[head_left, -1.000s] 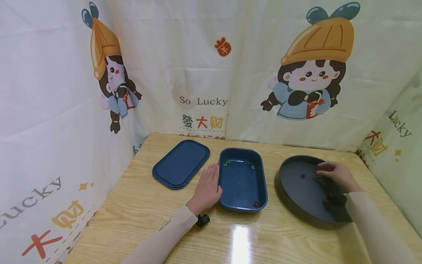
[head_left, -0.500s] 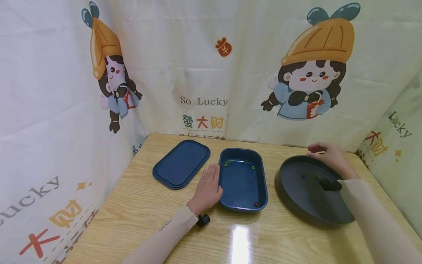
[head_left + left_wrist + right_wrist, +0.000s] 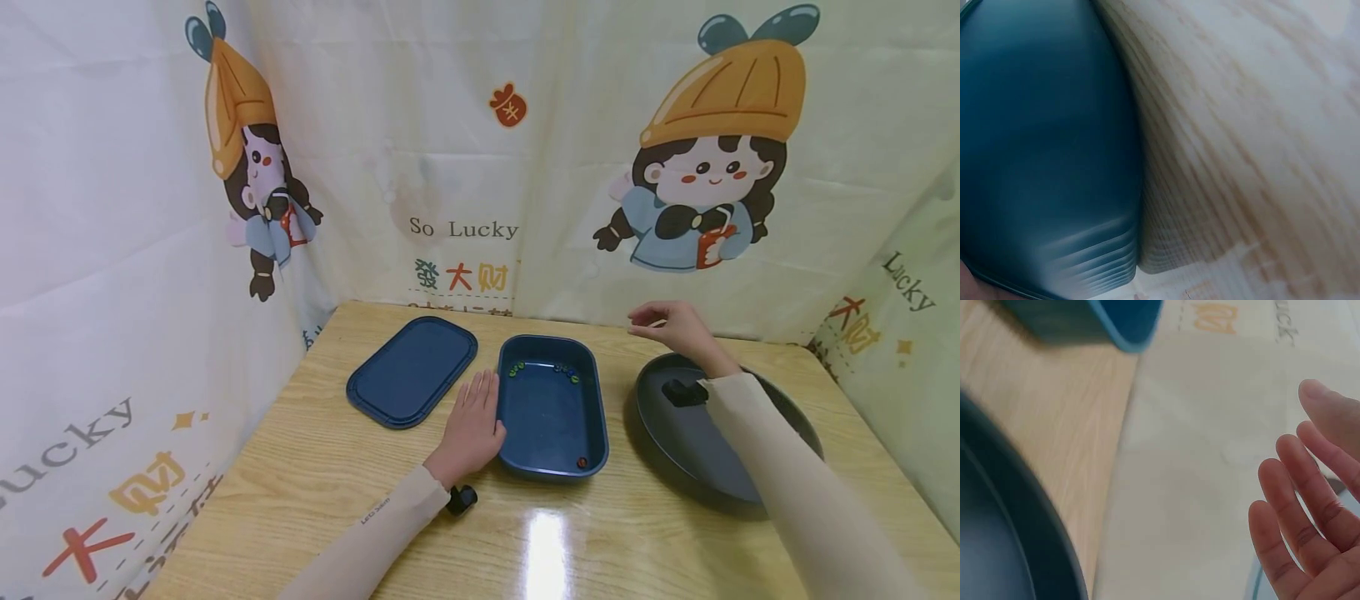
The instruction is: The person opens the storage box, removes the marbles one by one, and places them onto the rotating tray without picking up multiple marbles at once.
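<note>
My left hand lies with straight fingers along the left wall of a deep blue rectangular container. Inside it, green marbles and dark blue ones sit near the far corners, and one red marble lies near the front right. The left wrist view shows the container's outer side close up. Above the far rim of a dark round pan hangs my right hand, fingers bent loosely. The right wrist view shows no thing between thumb and fingers. My forearm and wrist camera cover part of the pan.
A flat blue lid lies on the wooden table, left of the container. A printed curtain stands behind the table and along its sides. Black wrist cameras sit under both wrists.
My right hand has moved from over the pan up and left, past its far rim. The blue marble seen in the pan earlier is out of sight. My left hand stays put.
</note>
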`<state>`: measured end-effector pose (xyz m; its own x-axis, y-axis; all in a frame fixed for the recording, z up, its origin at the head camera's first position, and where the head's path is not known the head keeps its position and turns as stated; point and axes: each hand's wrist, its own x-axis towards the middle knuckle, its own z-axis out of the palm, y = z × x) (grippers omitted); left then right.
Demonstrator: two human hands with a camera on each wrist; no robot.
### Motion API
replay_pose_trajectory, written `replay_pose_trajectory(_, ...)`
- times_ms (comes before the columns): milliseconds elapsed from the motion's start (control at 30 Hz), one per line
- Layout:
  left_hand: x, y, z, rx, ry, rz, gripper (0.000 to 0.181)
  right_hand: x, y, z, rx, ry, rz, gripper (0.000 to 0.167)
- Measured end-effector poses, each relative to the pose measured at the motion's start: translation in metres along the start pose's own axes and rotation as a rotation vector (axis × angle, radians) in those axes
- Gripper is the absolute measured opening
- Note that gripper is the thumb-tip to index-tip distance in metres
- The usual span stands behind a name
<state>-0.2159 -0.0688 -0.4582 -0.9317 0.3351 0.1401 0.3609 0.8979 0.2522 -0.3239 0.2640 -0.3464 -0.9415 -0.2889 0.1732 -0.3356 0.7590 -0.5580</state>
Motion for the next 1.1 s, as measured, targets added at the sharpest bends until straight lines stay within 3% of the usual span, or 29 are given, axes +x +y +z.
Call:
replay_pose_trajectory(333,-0.001,0.0,-0.001,0.003,-0.003,0.001,0.068,0.024,-0.022,0.044,0.058,-0.064,-0.028,0.022)
replay_pose_trajectory(700,-0.001,0.002,-0.004,-0.007,-0.007,-0.005,0.068,0.044,-0.056,0.088,0.125,-0.138,-0.111,0.021)
replay_pose_trajectory(867,-0.001,0.002,-0.004,-0.001,-0.022,-0.009,0.068,0.052,-0.06,0.11,0.158,-0.18,-0.127,0.024)
replay_pose_trajectory(1100,0.0,0.001,-0.003,0.005,-0.026,-0.007,0.068,0.054,-0.062,0.138,0.191,-0.228,-0.087,0.02)
